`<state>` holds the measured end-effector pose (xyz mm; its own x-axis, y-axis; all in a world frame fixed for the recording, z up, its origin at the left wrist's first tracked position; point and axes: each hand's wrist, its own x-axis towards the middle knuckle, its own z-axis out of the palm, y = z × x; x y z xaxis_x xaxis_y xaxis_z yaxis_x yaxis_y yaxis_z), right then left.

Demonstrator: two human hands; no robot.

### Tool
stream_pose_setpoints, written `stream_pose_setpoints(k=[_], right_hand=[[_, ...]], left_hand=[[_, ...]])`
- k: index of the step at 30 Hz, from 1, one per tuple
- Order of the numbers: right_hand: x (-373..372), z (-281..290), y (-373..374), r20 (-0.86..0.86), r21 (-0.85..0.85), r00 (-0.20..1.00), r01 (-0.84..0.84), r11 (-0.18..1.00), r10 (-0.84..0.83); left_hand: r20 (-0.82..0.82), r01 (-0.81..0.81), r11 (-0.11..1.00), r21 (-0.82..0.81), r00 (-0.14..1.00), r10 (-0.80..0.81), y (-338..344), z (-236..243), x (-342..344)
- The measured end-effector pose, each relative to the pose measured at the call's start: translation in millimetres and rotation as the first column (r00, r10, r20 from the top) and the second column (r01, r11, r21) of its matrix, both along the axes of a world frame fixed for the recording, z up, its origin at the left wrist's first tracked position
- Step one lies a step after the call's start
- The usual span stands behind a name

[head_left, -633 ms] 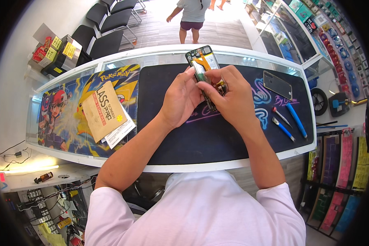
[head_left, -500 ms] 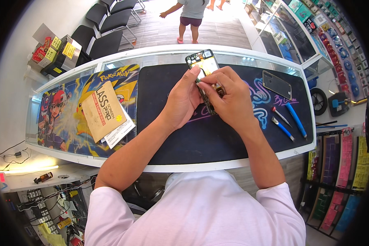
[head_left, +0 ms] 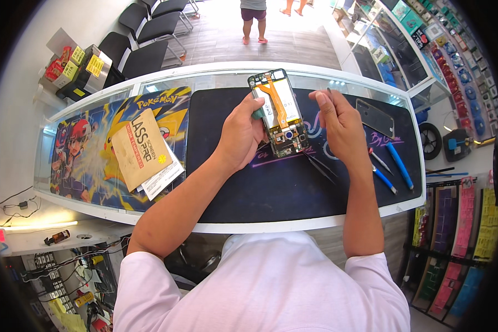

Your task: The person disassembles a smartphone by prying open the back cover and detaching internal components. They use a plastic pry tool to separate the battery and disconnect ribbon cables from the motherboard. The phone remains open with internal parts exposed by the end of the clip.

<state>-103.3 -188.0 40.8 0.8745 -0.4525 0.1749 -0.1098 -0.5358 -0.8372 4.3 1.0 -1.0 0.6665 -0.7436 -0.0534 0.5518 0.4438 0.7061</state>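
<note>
My left hand (head_left: 243, 128) is closed round the left edge of an opened smartphone (head_left: 279, 105), tilted above the dark mat. Its back cover is off, exposing the pale battery, an orange flex cable and the circuit board with a round camera lens. A small green piece (head_left: 258, 113) shows by my left thumb. Just right of the phone, apart from it, my right hand (head_left: 337, 119) is raised with its fingers pinched; a small dark tip shows at them, too small to name. Dark tweezers (head_left: 318, 166) lie on the mat below the phone.
On the mat (head_left: 227, 193) at right lie a phone back cover (head_left: 376, 117), a screwdriver (head_left: 380, 161), a blue cutter (head_left: 385, 181) and a blue pry tool (head_left: 399, 166). A cardboard sleeve (head_left: 141, 149) rests on papers at left. Someone stands beyond the glass counter.
My right hand has lifted off the phone and moved right, uncovering the battery, the orange cable and the tweezers. My left hand still holds the phone. The person beyond has moved farther away.
</note>
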Motion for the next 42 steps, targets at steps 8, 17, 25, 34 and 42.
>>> stream_pose_setpoints(k=[8,17,25,34,42], right_hand=[[-54,14,8,-0.093,0.172,0.989,-0.095,0.981,0.112],[-47,22,0,0.015,-0.067,0.989,-0.143,0.987,0.145],[-35,21,0,0.054,-0.144,0.994,-0.086,0.986,0.095],[-25,5,3,0.09,-0.164,0.991,-0.085,0.983,0.101],[-24,12,-12,0.128,-0.404,0.97,-0.14,0.904,0.208]], left_hand=[[0.169,0.049,0.994,0.098,0.983,-0.066,0,2,-3],[0.302,0.083,0.985,0.153,0.945,-0.127,1,-3,-15],[0.374,0.119,0.968,0.223,0.906,-0.197,2,-9,-16],[0.383,0.11,0.972,0.21,0.905,-0.185,2,-6,-21],[0.404,0.102,0.969,0.224,0.895,-0.188,0,-5,-21]])
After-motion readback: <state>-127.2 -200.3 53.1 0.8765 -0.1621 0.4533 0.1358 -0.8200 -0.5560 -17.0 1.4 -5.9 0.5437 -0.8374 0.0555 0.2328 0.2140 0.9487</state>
